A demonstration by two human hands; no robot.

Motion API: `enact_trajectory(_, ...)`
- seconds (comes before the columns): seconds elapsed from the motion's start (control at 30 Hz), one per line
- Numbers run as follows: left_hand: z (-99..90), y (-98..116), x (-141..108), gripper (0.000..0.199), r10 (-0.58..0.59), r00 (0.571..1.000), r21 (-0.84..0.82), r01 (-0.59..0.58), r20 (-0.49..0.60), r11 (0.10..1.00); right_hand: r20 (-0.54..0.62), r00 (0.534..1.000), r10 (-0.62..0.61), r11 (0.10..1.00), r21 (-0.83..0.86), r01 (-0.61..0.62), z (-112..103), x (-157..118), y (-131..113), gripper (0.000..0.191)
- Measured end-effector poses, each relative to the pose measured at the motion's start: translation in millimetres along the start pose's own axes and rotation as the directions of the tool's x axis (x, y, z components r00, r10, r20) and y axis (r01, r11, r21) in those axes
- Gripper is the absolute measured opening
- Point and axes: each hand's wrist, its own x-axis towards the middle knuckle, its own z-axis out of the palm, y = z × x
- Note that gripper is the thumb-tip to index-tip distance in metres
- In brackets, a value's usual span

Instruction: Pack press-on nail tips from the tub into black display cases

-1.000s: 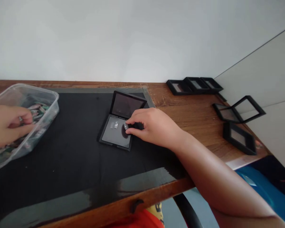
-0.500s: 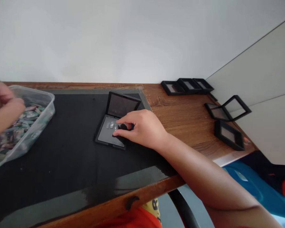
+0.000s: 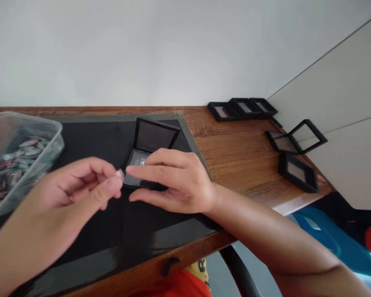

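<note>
Between thumb and forefinger, my left hand (image 3: 80, 187) pinches a small pale piece (image 3: 120, 175), just left of my right fingertips. My right hand (image 3: 173, 179) reaches over the front of an open black case (image 3: 156, 136), thumb and fingers spread apart with nothing seen between them. The case's lid stands raised at the back. On its grey inner panel (image 3: 132, 180) a small clear shiny piece (image 3: 142, 162) shows beside my right fingers; the rest of the panel is covered by that hand.
A clear plastic tub (image 3: 57, 132) of small colourful wrapped pieces stands at the left. Several black cases lie at the back right, one with its lid raised (image 3: 307, 136). A black mat (image 3: 89, 134) covers the left of the wooden table (image 3: 231, 152).
My left hand has moved from over the tub rightward to beside the case, pinching the pale piece. My right hand has drawn slightly nearer, its thumb and fingers now wider apart.
</note>
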Motion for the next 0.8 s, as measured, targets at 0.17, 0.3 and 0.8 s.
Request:
enact_trajectory(0.17, 31.4, 6, 6, 0.027, -0.018, 0.984, -0.135, 0.043, 0.179, 0.99, 0.058, 0.997, -0.046, 0.999, 0.012, 0.045, 4, -4, -1, 0.022)
enact_trajectory(0.3, 30.6, -4, 7, 0.033, -0.048, 0.985, -0.167, 0.076, 0.167, 0.983, 0.065, 0.998, 0.01, 0.992, 0.123, -0.018, 4, -5, 2, 0.02)
enact_trajectory(0.8, 25.7, -8, 3, 0.043, 0.023, 0.994, -0.175, -0.005, 0.103, 0.985, 0.024, 1.0, 0.011, 0.956, 0.293, -0.018, 2, -3, 3, 0.015)
